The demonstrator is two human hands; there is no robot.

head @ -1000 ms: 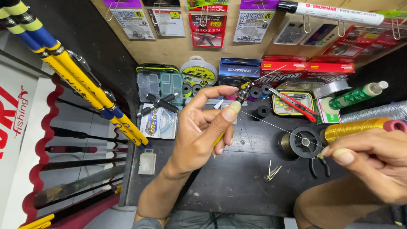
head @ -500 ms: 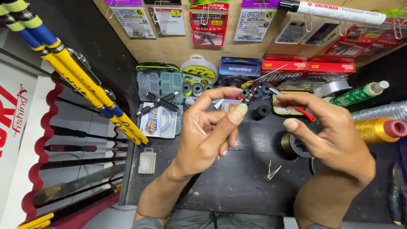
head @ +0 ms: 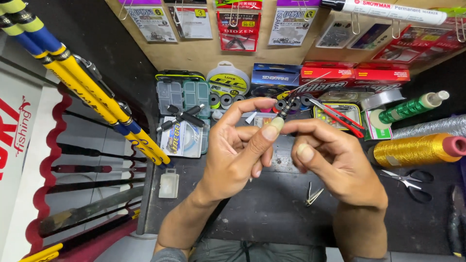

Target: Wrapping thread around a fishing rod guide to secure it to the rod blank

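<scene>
Head view, looking down on a dark work mat (head: 272, 213), matte and scuffed, taken as landmark. Nearest the wearer, above the mat's near half: left hand (head: 238, 155) and right hand (head: 335, 165), brought close together over the mat's middle. Left thumb and forefinger pinch a thin dark rod tip (head: 286, 107) with pale bands, tilted, its fine end running up and away to the right. Right-hand fingers are curled, forefinger touching the same piece from the right; whether that hand grips it firmly cannot be told.

On the mat just right of centre, below the right hand: small metal thread snips (head: 313, 194), bare steel, lying flat. At the mat's left edge: small clear plastic box (head: 169, 183), rectangular, contents not discernible. On the mat's right side: black-handled scissors (head: 410, 182), blades closed.

Beyond the scissors, at the mat's right edge: gold thread spool (head: 415, 150), glossy metallic winding, pink end, lying on its side. Farther back: green thread spool (head: 407, 109), metallic, cream end, also lying. A red-handled cutter (head: 337, 116) rests across a yellow-rimmed tray.

At the mat's far left corner: clear compartment tackle box (head: 182, 94), green-trimmed, divided into small cells; contents too small to tell. Before it a flat packet (head: 177, 138) with black cylindrical pieces on top.

Off the mat to the left: yellow-and-blue fishing rods (head: 92, 94), glossy, slanting.

Beyond the mat's far edge: red cartons (head: 357, 77), then hanging packets on a wooden board (head: 204, 51).
</scene>
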